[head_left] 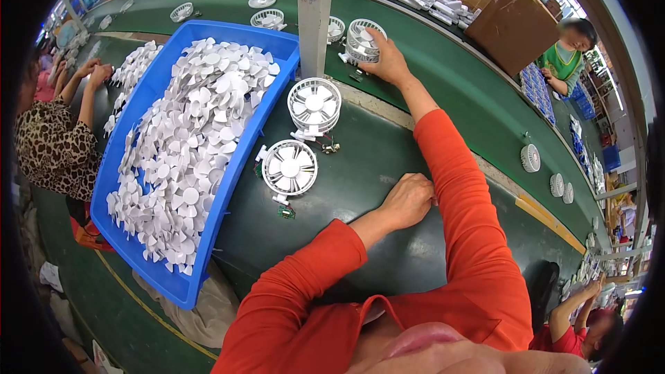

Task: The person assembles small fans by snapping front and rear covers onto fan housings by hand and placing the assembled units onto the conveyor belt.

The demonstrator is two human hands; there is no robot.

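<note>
Roughly face-up, white fan [359, 36] in right hand [388, 59], axis upright

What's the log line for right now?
right hand: gripping fan | left hand: resting on bench | tray: piled with white pieces

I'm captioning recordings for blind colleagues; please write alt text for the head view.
The person's right hand grips a white fan cage over a green belt, while the left hand is curled over a dark table. Two similar cages sit on the table, beside a blue bin heaped with white pieces.
</note>
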